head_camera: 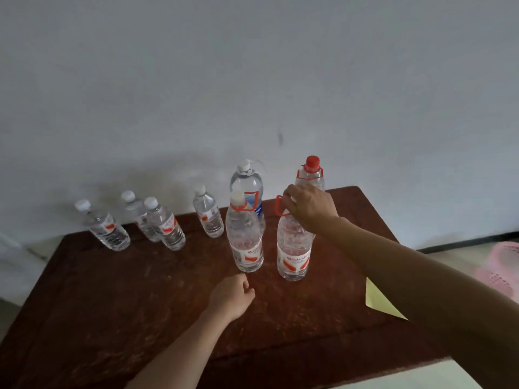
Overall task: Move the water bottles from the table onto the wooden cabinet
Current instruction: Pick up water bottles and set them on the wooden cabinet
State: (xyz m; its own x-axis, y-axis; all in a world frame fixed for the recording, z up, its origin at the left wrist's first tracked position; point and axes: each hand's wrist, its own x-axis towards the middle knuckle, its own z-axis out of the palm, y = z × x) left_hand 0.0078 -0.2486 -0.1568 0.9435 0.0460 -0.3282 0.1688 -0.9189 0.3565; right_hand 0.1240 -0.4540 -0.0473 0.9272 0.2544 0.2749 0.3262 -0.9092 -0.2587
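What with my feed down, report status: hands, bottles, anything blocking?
Right hand grips front large bottle at its top. Left hand loosely curled, empty. Red-capped bottle close behind, white-capped bottle alongside.

Yellow paper sheet (379, 300), pink perforated plastic thing (502, 265) on the floor, pale wall (252, 80) behind.

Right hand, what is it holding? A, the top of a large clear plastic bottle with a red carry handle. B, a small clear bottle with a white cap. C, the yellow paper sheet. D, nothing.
A: the right hand curls over the top of the large clear plastic bottle with a red carry handle.
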